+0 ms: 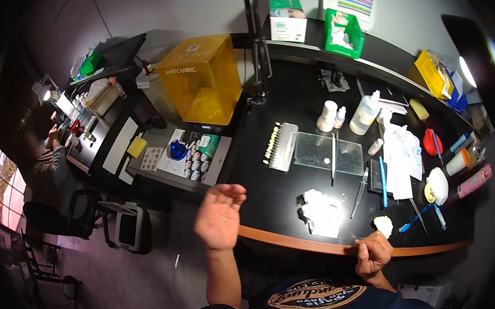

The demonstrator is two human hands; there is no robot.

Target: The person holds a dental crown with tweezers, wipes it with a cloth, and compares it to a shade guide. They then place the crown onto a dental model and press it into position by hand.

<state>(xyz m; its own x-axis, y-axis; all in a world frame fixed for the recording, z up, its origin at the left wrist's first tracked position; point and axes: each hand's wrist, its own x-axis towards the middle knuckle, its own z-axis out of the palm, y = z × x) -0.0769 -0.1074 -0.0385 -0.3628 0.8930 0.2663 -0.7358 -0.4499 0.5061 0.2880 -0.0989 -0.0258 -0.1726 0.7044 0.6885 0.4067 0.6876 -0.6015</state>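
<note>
My left hand [220, 217] is raised off the front left edge of the black table, palm showing and fingers loosely bent, with nothing in it. My right hand [374, 254] is closed at the table's front edge; what its fingers hold, if anything, is hidden. Just beyond its knuckles lies a pale yellow lump [383, 225], perhaps a dental cast. A crumpled white tissue [323, 213] lies between the two hands. Farther in are a slim pen-like tool [360, 193], a glass slab [310, 153] with a brush [334, 156] across it, and a tooth shade guide [281, 147].
Bottles, including a clear squeeze bottle [365, 113], stand behind the slab. White paper towels [403, 150], a blue-handled tool [383, 181] and an orange cup [457, 162] are on the right. An amber-covered printer [200, 81] is at left. Another person's sleeve [55, 166] shows far left.
</note>
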